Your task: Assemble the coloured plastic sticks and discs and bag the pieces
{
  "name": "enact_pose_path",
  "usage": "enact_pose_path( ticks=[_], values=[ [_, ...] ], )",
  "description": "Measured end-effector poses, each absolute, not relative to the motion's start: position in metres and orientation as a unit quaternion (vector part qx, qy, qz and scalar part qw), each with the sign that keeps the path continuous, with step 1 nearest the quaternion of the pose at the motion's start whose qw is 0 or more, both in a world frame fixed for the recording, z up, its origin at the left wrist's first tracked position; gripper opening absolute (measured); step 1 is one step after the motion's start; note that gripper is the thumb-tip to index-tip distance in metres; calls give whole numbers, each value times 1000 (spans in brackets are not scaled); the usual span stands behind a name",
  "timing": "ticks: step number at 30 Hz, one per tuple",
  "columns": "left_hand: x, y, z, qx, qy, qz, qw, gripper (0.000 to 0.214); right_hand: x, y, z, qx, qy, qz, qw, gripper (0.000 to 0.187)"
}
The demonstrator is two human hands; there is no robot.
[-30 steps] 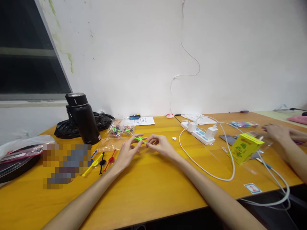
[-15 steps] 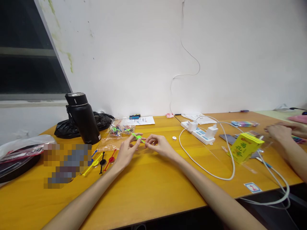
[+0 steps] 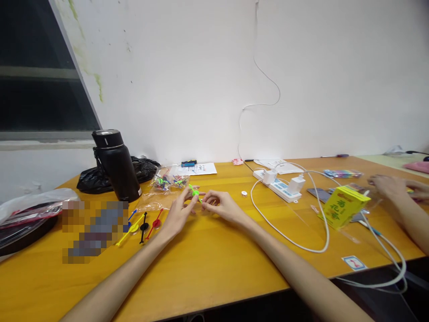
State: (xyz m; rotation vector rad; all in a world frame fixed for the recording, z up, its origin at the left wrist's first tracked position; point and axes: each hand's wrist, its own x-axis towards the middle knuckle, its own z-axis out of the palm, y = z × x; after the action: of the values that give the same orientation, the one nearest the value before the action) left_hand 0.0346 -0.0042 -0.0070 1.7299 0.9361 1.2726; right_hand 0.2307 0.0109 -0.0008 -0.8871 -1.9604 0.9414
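Both my hands meet over the yellow table, pinching a small green plastic piece between them. My left hand grips its disc part with thumb and fingertips. My right hand pinches the thin stem end, fingers curled. Just left of my left hand lie a yellow stick piece, a black one and a red one on the table. A clear bag of several coloured pieces sits just behind my hands.
A black flask and black bag stand at back left. A white power strip with chargers and looping cables lies right of centre, beside a yellow drink carton. Another person's hands work at far right.
The green piece has tilted from lying level to pointing up and away, and my hands have shifted slightly closer together. The other person's hands moved a little at far right.
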Motion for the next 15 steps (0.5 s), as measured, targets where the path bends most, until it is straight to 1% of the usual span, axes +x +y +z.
enact_pose_path(
  ticks=[5,8,12,15],
  values=[
    [35,-3,-7,677,357,498,408,50,227,8,-5,-331,-778,404,350,29],
    [34,3,-11,659,353,491,448,51,226,8,-7,-320,-784,413,335,28],
    [32,9,-13,618,354,488,504,53,227,9,-9,-319,-792,407,324,24],
    [33,9,-11,597,361,499,513,49,229,10,-9,-326,-796,395,323,22]
  ],
)
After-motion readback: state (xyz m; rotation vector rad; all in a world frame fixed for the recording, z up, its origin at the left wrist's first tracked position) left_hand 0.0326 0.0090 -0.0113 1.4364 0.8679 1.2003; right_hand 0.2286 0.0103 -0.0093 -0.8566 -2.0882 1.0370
